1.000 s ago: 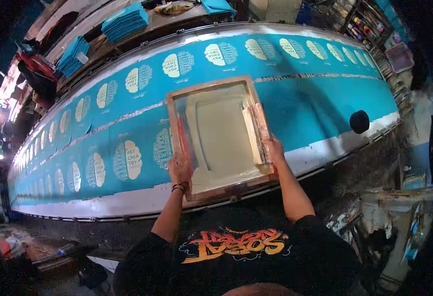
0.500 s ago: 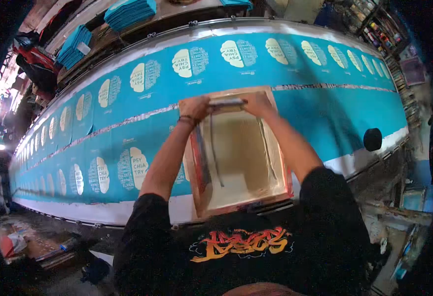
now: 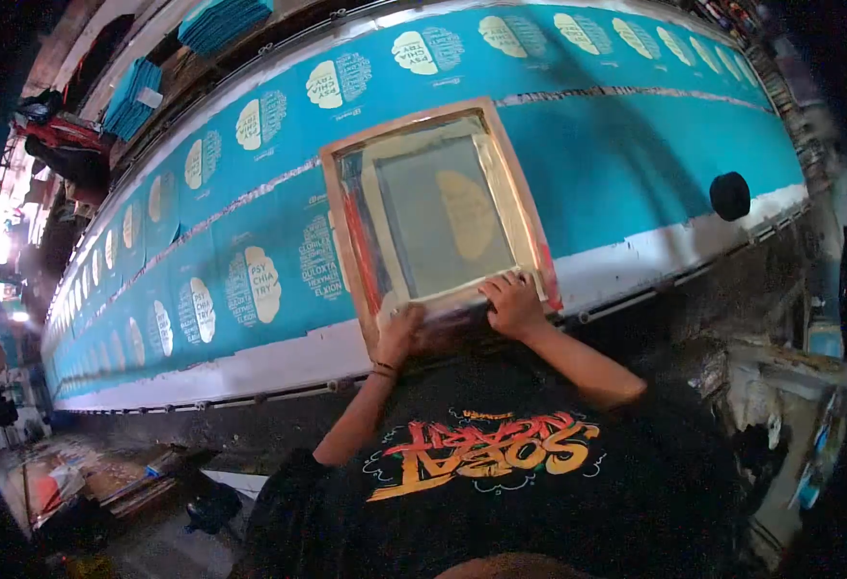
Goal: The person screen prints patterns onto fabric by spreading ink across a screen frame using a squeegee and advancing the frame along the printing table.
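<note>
While the wooden frame (image 3: 520, 207) lay on the blue cloth (image 3: 616, 203), the left hand (image 3: 399, 330) and the right hand (image 3: 515, 304) gripped a blurry bar (image 3: 457, 317) at the frame's near end. Pale prints (image 3: 262, 285) filled the near row left of the frame, so that part looked done. One pale half shape (image 3: 467, 217) showed through the frame's mesh (image 3: 409, 222). Right of the frame, the near row was just blue, so it seemed left to do. Beyond the frame, the far row had prints on both sides. A round black thing (image 3: 730, 196) sat right of the frame.
</note>
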Available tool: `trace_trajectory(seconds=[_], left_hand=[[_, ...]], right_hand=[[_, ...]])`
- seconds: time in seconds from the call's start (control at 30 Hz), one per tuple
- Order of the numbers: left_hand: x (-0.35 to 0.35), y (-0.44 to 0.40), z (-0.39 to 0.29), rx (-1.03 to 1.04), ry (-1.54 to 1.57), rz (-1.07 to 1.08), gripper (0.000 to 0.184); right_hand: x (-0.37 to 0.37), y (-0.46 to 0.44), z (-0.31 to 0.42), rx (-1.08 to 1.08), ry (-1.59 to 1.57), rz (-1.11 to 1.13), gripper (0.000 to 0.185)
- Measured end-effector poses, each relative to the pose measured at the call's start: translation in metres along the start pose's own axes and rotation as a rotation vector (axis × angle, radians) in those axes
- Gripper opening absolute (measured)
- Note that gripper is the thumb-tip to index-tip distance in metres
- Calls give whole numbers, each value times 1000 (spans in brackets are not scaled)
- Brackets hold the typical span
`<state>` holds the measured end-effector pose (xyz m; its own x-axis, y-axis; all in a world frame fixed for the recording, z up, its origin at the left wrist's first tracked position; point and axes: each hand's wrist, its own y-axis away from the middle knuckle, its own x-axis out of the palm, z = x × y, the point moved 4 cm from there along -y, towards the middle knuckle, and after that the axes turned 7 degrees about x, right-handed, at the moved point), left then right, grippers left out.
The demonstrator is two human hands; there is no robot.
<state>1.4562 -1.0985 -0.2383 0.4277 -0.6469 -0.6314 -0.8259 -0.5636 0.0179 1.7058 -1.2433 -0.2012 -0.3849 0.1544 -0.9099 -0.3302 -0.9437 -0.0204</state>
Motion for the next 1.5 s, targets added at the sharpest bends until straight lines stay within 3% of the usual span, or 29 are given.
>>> trace_trajectory(seconds=[0.07,0.17,0.2,0.27,0.37,0.5,0.53,0.57,0.6,0.67,0.7,0.77,0.8,0.83,0.9,0.97,1.03,1.07,1.1,1.13,1.2,1.27,1.33,1.37,1.47,1.5], left_hand=[[-14,-6,21,-55,63,-132,31],[-65,-34,10,121,-544,-617,40],[-75,-37,18,128,-538,-618,40],[-89,-32,68,-206,-723,-643,52],[-86,-23,134,-60,-576,-557,65],[-93,-25,108,-63,-253,-558,65],[-95,-24,100,-249,-81,-521,63],[-93,-25,96,-434,90,-476,61],[-96,-31,85,-446,83,-468,61],[-98,-39,72,-516,73,-455,64],[-93,-41,80,-521,70,-456,64],[-80,-43,110,-328,8,-580,70],[-74,-43,125,-327,12,-584,70],[-70,-45,125,-122,-644,-478,72],[-56,-56,95,109,-1287,-336,75],[-59,-68,40,-353,-63,-654,70],[-24,-91,25,-277,-69,-686,69],[-1,-108,17,-206,-82,-718,68],[16,-133,-35,-259,121,-746,66],[41,-154,-46,-251,133,-735,66],[89,-182,-48,-205,272,-746,66],[121,-192,-45,-164,176,-701,67],[139,-192,-68,-292,-11,-694,68],[144,-188,-68,-291,-12,-695,68],[142,-176,-63,-121,113,-737,71],[136,-175,-66,-164,-90,-660,70]], right_hand=[[-9,-9,-1,16,11,26,41],[-38,-10,8,-32,-19,-20,31],[-36,-3,6,-28,-12,-24,31],[-24,19,0,-26,-21,-29,33],[-17,23,-8,-55,-53,-80,36],[-39,-74,-13,-34,-22,-90,44],[2,-122,-36,5,-51,-112,46],[10,-165,-46,-143,-123,-363,44],[-1,-241,-52,3,-104,-294,42],[-4,-296,-61,11,-92,-339,33],[-17,-296,-53,11,-96,-335,33],[-52,-286,-45,202,-11,-64,30],[-55,-271,-50,199,-6,-64,30],[-58,-245,-64,214,-153,-117,30],[-37,-198,-124,270,-328,-175,35],[-21,-156,-184,311,-347,-181,39],[-24,-114,-228,695,-1188,-68,44],[-36,-105,-245,706,-1184,-91,44],[-61,-100,-258,712,-1206,-202,43],[-84,-97,-276,713,-1223,-306,42],[-84,-100,-351,684,-1153,-269,46],[-82,-94,-400,688,-1028,-350,42],[-107,-55,-390,767,-1058,-367,37],[-115,-37,-390,727,-960,-357,36],[-112,-5,-386,711,-1079,-328,39],[-109,-8,-385,661,-1017,-378,43]])
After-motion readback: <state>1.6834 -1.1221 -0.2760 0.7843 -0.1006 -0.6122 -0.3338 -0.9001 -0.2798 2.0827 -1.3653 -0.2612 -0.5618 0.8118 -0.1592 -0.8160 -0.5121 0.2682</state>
